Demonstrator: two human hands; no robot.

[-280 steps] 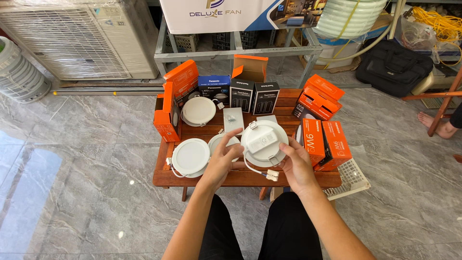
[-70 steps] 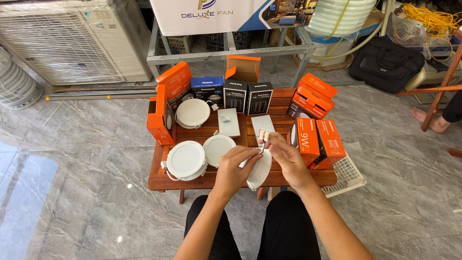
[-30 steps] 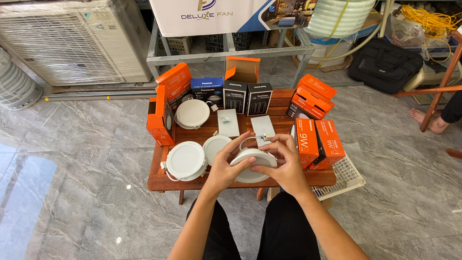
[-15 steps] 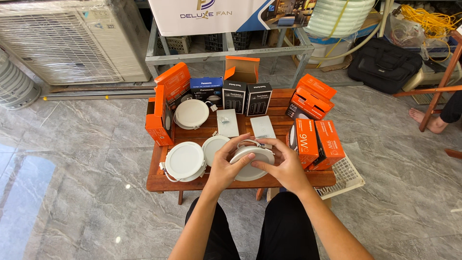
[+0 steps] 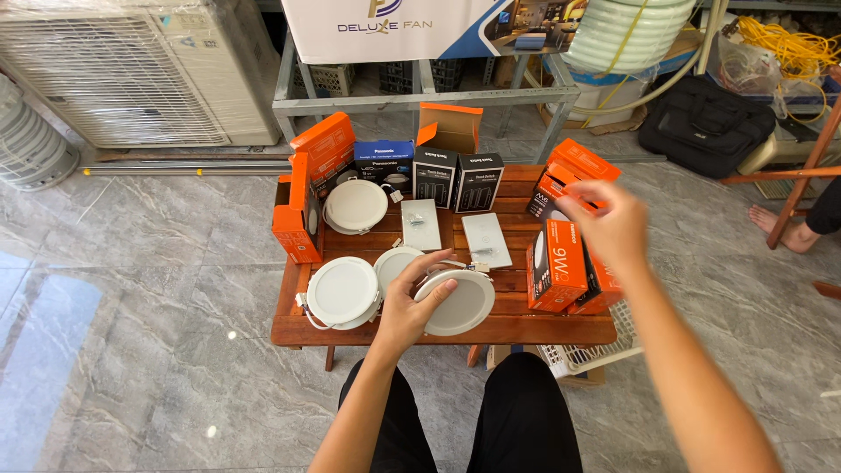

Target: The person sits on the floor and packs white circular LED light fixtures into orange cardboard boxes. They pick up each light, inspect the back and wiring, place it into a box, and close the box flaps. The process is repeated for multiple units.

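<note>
Fingers of my left hand [image 5: 405, 302] clamp the round white downlight [image 5: 455, 302] by its rim, tilted for inspection; my right hand [image 5: 609, 223] hovers loosely spread over orange boxes [image 5: 561, 263].

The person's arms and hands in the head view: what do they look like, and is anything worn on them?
Both forearms are bare to the lower edge of the picture; no sleeves show. The left hand and the right hand wear no gloves. No watch, ring or bracelet shows, though the right hand is blurred. Below are dark trousers.
</note>
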